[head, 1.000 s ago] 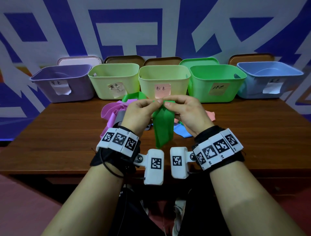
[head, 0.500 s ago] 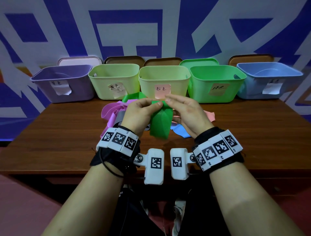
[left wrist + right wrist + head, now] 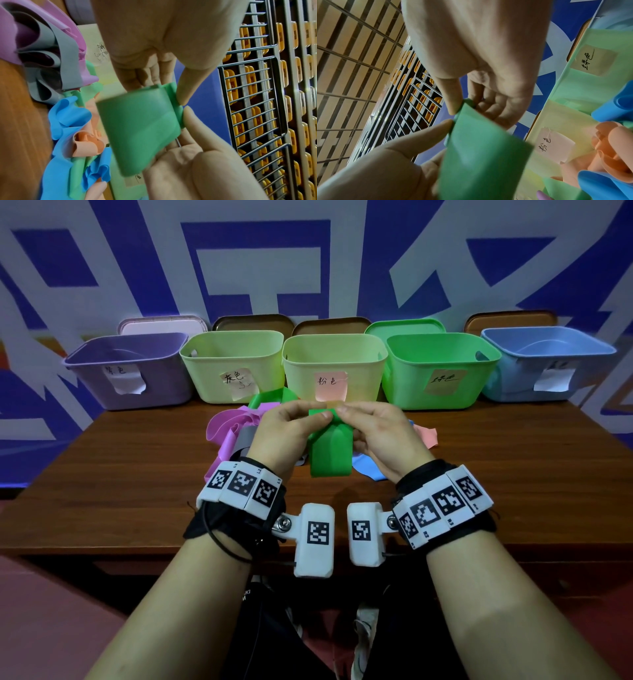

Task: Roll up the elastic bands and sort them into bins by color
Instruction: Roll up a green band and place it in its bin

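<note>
Five bins (image 3: 334, 364) in a row across mid-frame, five lids (image 3: 252, 322) behind them, two hands (image 3: 291, 433) at centre, one table (image 3: 120, 474)

Green elastic band (image 3: 330, 453), pinched at its top edge between left hand (image 3: 286, 436) and right hand (image 3: 383, 436): thin rubbery sheet, smooth, matt with a faint sheen.
Loose bands beyond and beside the hands, pink-purple (image 3: 226, 429), grey (image 3: 67, 56), blue (image 3: 68, 121), salmon (image 3: 85, 146): same smooth, pliant rubbery sheet, curling at the edges.
Table (image 3: 137, 474) under the hands: brown wood grain, satin finish.
Bins (image 3: 442, 371) beyond the hands: moulded plastic, smooth, semi-matt.
Bin labels (image 3: 330, 383): paper, handwritten in ink, some curling.
Wrist units (image 3: 317, 539) just behind the hands: white matt plastic with printed markers, on black cloth straps.
</note>
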`<state>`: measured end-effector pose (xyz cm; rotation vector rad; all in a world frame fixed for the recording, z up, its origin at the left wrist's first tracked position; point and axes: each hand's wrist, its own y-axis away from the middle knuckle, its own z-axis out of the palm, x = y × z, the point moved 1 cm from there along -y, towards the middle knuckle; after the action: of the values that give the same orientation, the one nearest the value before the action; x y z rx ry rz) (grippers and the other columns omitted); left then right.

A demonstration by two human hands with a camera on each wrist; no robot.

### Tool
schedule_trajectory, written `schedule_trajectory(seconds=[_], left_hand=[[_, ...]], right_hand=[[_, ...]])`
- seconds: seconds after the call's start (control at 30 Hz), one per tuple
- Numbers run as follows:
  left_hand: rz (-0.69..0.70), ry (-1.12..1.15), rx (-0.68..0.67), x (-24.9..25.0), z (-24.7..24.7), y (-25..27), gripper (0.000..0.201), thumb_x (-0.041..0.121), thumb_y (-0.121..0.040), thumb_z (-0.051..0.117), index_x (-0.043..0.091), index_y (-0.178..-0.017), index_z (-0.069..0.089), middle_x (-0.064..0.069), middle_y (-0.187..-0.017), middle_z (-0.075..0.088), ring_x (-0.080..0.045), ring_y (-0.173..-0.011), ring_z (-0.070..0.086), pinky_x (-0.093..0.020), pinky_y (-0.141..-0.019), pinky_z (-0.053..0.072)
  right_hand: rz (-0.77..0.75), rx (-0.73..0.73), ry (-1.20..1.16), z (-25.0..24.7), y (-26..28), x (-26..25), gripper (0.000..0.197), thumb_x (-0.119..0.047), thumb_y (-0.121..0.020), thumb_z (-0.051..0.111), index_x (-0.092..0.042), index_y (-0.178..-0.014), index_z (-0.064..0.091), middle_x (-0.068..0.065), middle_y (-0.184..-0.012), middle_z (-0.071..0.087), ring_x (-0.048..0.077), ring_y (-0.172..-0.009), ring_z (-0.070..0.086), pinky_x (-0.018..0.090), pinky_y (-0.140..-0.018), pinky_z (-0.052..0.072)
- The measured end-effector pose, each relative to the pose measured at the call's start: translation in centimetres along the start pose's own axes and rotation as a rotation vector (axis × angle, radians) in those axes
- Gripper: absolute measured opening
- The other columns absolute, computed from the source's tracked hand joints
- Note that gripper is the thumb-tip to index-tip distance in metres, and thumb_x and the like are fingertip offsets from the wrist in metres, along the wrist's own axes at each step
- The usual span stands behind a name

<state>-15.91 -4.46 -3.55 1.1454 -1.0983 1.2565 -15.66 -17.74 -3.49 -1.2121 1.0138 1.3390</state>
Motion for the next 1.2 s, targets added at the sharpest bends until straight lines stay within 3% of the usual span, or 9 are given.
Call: schedule_trajectory(seconds=[0.1,0.23,0.33,0.43,0.57,0.73,0.97,1.1,1.2], left_hand=[[-0.036,-0.018,0.009,-0.02,0.11,0.35,0.021,0.029,-0.077,0.071,0.009,-0.081,0.068,-0.021,-0.074,0.058,-0.03,-0.069,0.052,-0.044,-0.068,0.04],[-0.013,-0.028,0.006,-0.25,0.04,0.33,0.013,0.012,-0.089,0.063,0.012,-0.077,0.067,-0.01,-0.068,0.064,-0.026,-0.069,0.057,-0.042,-0.067,0.043],[-0.004,-0.05,0.008,-0.24,-0.07,0.23,0.011,0.009,-0.088,0.063,0.014,-0.079,0.067,-0.011,-0.079,0.066,-0.026,-0.071,0.062,-0.036,-0.063,0.049],[-0.014,-0.052,0.02,-0.32,0.09,0.29,0.01,0.017,-0.088,0.065,0.012,-0.08,0.068,-0.019,-0.084,0.065,-0.033,-0.077,0.059,-0.049,-0.069,0.047],[-0.003,-0.063,0.031,-0.49,0.09,0.15,0.011,0.014,-0.09,0.062,0.013,-0.08,0.065,-0.013,-0.081,0.065,-0.026,-0.069,0.062,-0.034,-0.059,0.051],[-0.014,-0.074,0.036,-0.33,0.09,0.14,0.01,0.009,-0.09,0.061,0.017,-0.085,0.064,-0.013,-0.083,0.062,-0.03,-0.075,0.055,-0.042,-0.067,0.042],[0.008,-0.055,0.062,-0.66,0.0,0.05,0.014,0.01,-0.089,0.062,0.013,-0.076,0.065,-0.016,-0.083,0.062,-0.028,-0.07,0.059,-0.037,-0.066,0.044],[0.011,-0.047,0.034,-0.7,-0.09,0.04,0.016,0.0,-0.086,0.063,0.013,-0.078,0.065,-0.016,-0.081,0.061,-0.031,-0.075,0.056,-0.039,-0.069,0.042],[-0.005,-0.055,0.026,-0.72,-0.08,0.11,0.013,0.0,-0.088,0.06,0.011,-0.083,0.064,-0.013,-0.079,0.061,-0.024,-0.06,0.056,-0.03,-0.057,0.043]], right_hand=[[-0.016,0.019,0.008,-0.17,-0.09,0.06,0.017,-0.004,-0.093,0.055,0.0,-0.106,0.065,0.011,-0.087,0.067,0.009,-0.067,0.065,0.017,-0.054,0.048],[0.019,0.016,-0.015,-0.22,0.0,0.26,0.02,-0.01,-0.094,0.056,-0.01,-0.112,0.063,0.008,-0.101,0.068,0.015,-0.083,0.068,0.023,-0.064,0.052],[-0.002,0.001,-0.009,-0.09,0.15,0.25,0.013,-0.011,-0.095,0.054,-0.01,-0.096,0.067,0.007,-0.088,0.07,0.01,-0.071,0.068,0.02,-0.06,0.051],[-0.025,0.024,0.004,-0.18,0.15,0.25,0.013,-0.002,-0.093,0.054,-0.007,-0.091,0.066,0.008,-0.083,0.067,0.01,-0.067,0.067,0.018,-0.053,0.049],[0.001,0.02,-0.005,-0.19,0.12,0.43,0.021,-0.004,-0.092,0.055,-0.006,-0.112,0.063,0.012,-0.098,0.067,0.019,-0.079,0.067,0.023,-0.059,0.052],[-0.015,0.016,0.034,-0.14,0.1,0.5,0.017,-0.009,-0.095,0.053,-0.014,-0.088,0.068,0.01,-0.092,0.069,0.023,-0.087,0.066,0.029,-0.073,0.054],[0.01,0.024,0.019,-0.3,0.17,0.5,0.018,-0.009,-0.094,0.055,-0.007,-0.109,0.066,0.012,-0.098,0.067,0.023,-0.08,0.065,0.022,-0.059,0.052],[0.013,0.044,0.026,-0.16,0.32,0.44,0.015,-0.016,-0.095,0.056,-0.016,-0.086,0.068,-0.002,-0.077,0.069,0.016,-0.07,0.065,0.021,-0.055,0.051],[-0.014,0.053,0.048,-0.28,0.31,0.52,0.017,-0.006,-0.093,0.056,-0.015,-0.084,0.067,0.007,-0.086,0.066,0.02,-0.075,0.064,0.02,-0.057,0.052]])
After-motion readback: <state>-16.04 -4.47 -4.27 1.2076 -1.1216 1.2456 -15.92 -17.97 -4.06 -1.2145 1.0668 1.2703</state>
